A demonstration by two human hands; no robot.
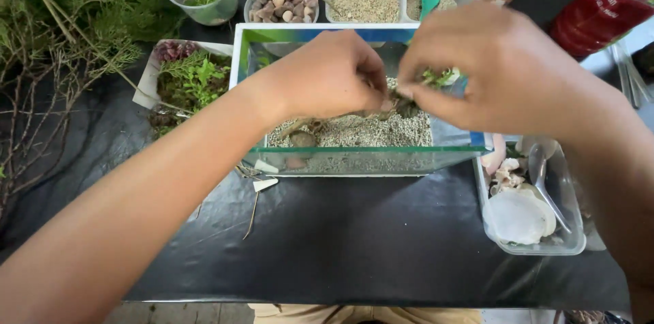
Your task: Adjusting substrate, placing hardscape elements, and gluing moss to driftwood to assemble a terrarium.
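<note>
Both hands over glass tank, planting step.
Left hand and right hand pinch one small green plant sprig above the gravel bed; likely next: press roots in gently.

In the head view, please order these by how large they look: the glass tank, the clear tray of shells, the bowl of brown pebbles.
1. glass tank, clearly the largest.
2. tray of shells, though it lies nearer the camera.
3. bowl of brown pebbles, farthest away, so its smallness is partly distance.

glass tank mid-table, shell tub right, plant tray left
</note>
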